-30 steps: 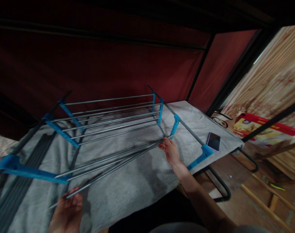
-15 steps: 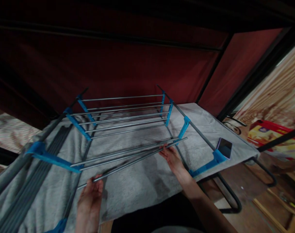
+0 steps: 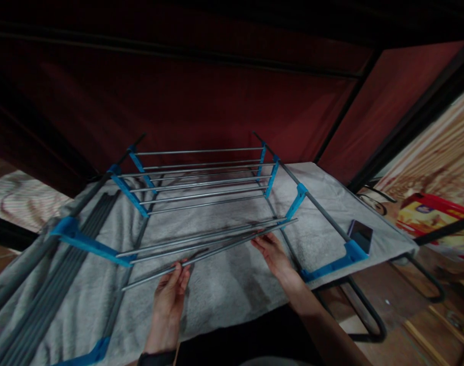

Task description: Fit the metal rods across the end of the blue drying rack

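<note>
A loose thin metal rod [image 3: 216,249] slants across the front of a partly assembled rack, its right end higher in the picture. Pinched around its left part is my left hand [image 3: 172,291]. My right hand [image 3: 270,252] has its fingers closed on the rod nearer the right end. Just behind, two more rods [image 3: 201,235] run between the left blue bracket [image 3: 94,246] and the right blue bracket [image 3: 293,204]. Further back, several rods are fitted in blue brackets [image 3: 129,195]. Dark side tubes [image 3: 327,217] carry the brackets.
Several grey tubes [image 3: 62,274] lie bundled on the left of the grey blanket [image 3: 224,284]. A phone [image 3: 360,235] rests by the front right bracket [image 3: 341,262]. A red and yellow box [image 3: 432,218] stands at right. A dark red panel [image 3: 201,107] closes the back.
My left hand has slid rightward along the rod, leaving more of its left end exposed. My right hand stays near the right end. The view has shifted slightly.
</note>
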The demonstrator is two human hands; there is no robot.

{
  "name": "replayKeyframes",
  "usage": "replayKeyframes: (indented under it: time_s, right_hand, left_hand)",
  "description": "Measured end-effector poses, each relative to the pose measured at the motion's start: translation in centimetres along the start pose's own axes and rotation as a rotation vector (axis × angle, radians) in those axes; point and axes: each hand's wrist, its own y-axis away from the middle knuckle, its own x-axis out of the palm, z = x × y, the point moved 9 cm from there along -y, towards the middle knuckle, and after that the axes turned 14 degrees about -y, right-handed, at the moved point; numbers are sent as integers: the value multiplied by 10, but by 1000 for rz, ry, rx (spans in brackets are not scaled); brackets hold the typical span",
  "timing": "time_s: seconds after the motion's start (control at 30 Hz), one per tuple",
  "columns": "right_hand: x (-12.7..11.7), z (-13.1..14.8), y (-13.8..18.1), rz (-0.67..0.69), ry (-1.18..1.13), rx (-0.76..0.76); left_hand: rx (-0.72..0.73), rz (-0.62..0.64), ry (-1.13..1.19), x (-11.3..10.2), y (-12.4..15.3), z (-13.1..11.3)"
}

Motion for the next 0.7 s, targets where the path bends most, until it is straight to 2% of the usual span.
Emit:
replayKeyframes:
  time_s: [0.37, 0.7]
  right_hand:
    - [-2, -3, 1, -25, 16, -14]
    - [-21, -13, 5, -94, -15, -1]
  left_hand:
    - [-22, -37, 2, -4, -4, 4]
    - [-47, -64, 42, -3, 1, 8]
